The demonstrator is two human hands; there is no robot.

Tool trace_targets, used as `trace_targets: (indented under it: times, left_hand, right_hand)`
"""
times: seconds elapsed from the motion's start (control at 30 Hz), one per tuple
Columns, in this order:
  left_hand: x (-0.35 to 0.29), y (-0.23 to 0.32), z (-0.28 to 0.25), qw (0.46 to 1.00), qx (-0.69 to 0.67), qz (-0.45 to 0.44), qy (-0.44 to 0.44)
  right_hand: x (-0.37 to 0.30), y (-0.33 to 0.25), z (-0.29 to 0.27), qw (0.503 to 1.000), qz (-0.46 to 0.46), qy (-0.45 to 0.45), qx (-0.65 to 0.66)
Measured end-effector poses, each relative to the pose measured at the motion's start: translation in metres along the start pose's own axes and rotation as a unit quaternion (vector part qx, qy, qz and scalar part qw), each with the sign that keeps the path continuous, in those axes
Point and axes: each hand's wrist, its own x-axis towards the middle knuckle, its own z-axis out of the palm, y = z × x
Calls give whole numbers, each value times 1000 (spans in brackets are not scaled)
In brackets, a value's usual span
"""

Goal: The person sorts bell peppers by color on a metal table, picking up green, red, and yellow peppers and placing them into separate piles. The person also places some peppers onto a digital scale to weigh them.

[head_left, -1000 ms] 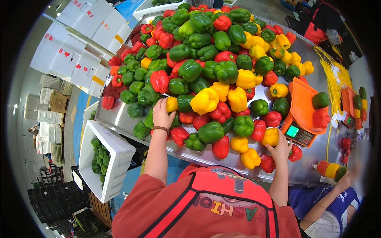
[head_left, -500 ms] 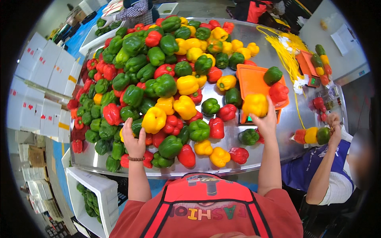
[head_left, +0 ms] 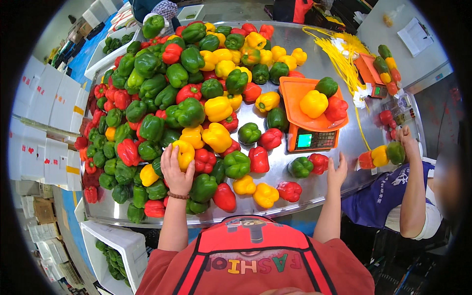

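My left hand (head_left: 177, 171) curls round a yellow bell pepper (head_left: 186, 153) at the near side of the heap, thumb and fingers against it. Off to the right, my right hand (head_left: 337, 172) is open and holds nothing, its fingers apart. Beside it lie a red bell pepper (head_left: 319, 163) and a green bell pepper (head_left: 300, 167). Just beyond is an orange scale (head_left: 290, 129) with a lit display. Its pan carries a yellow bell pepper (head_left: 313, 103), a green one (head_left: 327, 86) and a red one (head_left: 337, 109).
A large mixed heap of peppers (head_left: 152, 86) covers the metal table's left half. Yellow ties (head_left: 334, 51) and a second orange scale (head_left: 366, 69) lie at the far right. A co-worker's hand (head_left: 408, 140) holds a pepper row (head_left: 379, 155). A foam box (head_left: 110, 236) stands below left.
My right hand has let go of the yellow bell pepper on the pan and drawn back toward me. My left hand has closed round another yellow one. The view has shifted slightly.
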Motion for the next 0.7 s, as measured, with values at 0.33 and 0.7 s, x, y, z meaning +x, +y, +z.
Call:
trace_targets:
  times: [0.33,0.7]
  left_hand:
    - [3,-1,0,1000,-7,-8,0]
    - [1,-3,2,1000,-12,-4,3]
  right_hand:
    - [-29,-6,22,936,186,-174,244]
    - [-50,-43,41,926,133,-213,281]
